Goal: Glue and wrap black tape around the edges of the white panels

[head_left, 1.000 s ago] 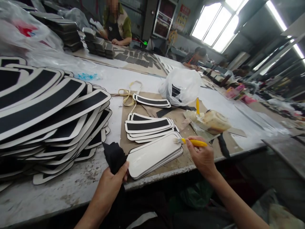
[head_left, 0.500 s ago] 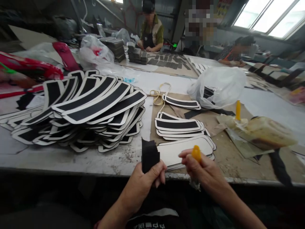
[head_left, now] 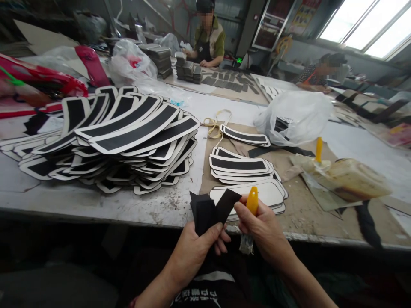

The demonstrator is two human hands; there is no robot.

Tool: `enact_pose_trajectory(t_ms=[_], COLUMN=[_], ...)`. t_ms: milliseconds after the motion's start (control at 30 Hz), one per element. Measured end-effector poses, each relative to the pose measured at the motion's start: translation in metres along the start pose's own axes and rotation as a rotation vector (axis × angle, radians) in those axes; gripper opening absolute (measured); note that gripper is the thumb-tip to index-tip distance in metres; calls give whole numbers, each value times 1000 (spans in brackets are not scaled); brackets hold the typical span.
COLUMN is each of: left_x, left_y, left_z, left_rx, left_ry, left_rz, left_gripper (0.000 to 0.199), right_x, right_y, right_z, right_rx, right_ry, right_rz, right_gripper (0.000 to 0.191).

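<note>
My left hand (head_left: 201,246) is closed around a bundle of black fabric strips (head_left: 203,211), thumb on top, just off the table's front edge. One black strip (head_left: 227,205) fans out from the bundle to the right, and the fingertips of my right hand (head_left: 265,222) pinch its free end. That same hand also grips a brush with a yellow handle (head_left: 252,200); its bristle end points down below the palm. Right behind both hands lies a stack of blank white curved pieces (head_left: 260,192), partly covered by my right hand.
A big heap of white pieces with black strips (head_left: 135,128) fills the left. Smaller stacks of such pieces (head_left: 239,164) lie mid-table. To the right are a plastic bag (head_left: 297,115) and a yellowish container (head_left: 356,179) with another yellow handle. Co-workers (head_left: 210,42) sit beyond.
My right hand has moved left to the bundle and taken the end of one black strip, which now spreads away from the others. The brush has come along in that hand.
</note>
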State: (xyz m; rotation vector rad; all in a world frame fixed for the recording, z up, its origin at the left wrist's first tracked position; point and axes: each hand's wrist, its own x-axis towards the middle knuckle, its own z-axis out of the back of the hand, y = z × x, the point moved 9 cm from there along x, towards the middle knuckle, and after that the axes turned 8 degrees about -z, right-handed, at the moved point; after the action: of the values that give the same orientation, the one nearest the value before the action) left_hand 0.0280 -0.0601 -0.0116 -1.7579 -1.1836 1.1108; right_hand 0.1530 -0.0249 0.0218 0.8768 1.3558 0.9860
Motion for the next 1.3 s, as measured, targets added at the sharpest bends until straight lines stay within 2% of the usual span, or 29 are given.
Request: enact_pose_trajectory(t_ms=[67,133,200,267,333,433,533,600,667,733,800,867,1000,1133,1300], left_x=[0,-3,-8,-14,-20,-23,-13,-2,11,25,34,40,44,45,47], left_y=[1,8,20,33,43,42,28,21,17,15,13,12,14,14,11], left_z=[-4,-11,-15,-14,-5,16,41,51,52,50,49,48,45,42,38], left_rx=[-1,-11,-8,19,21,-7,32,64,107,169,221,239,229,236,271], left_ry=[-11,9,40,69,58,-16,-171,-262,-284,-277,-277,-268,-257,-248,-252], left_rz=[-15,-5,34,80,130,162,96,59,43,31,19,18,53,72,85], left_gripper=[35,36,39,41,40,42,38,36,37,37,35,31,24,19,16], right_x=[-6,-11,-14,-14,-12,-5,5,15,26,38,50,63,80,85,85], right_y=[-13,-25,-31,-26,-14,6,18,26,28,24,18,13,4,-1,0], right_z=[-11,-14,-2,21,45,71,82,73,49,22,2,-10,-20,-25,-25], right_rx=[47,124,219,290,342,304,-8,-332,-610,-763,-852,-931,-1080,-1188,-1218], right_ry=[79,100,28,-79,-130,-70,29,125,277,426,513,537,531,535,535], right_rz=[-72,-125,-133,-104,-64,-72,-121,-73,4,58,72,82,104,97,85], right_gripper=[37,38,36,32,32,32,33,33,34,33,28,25,24,20,20])
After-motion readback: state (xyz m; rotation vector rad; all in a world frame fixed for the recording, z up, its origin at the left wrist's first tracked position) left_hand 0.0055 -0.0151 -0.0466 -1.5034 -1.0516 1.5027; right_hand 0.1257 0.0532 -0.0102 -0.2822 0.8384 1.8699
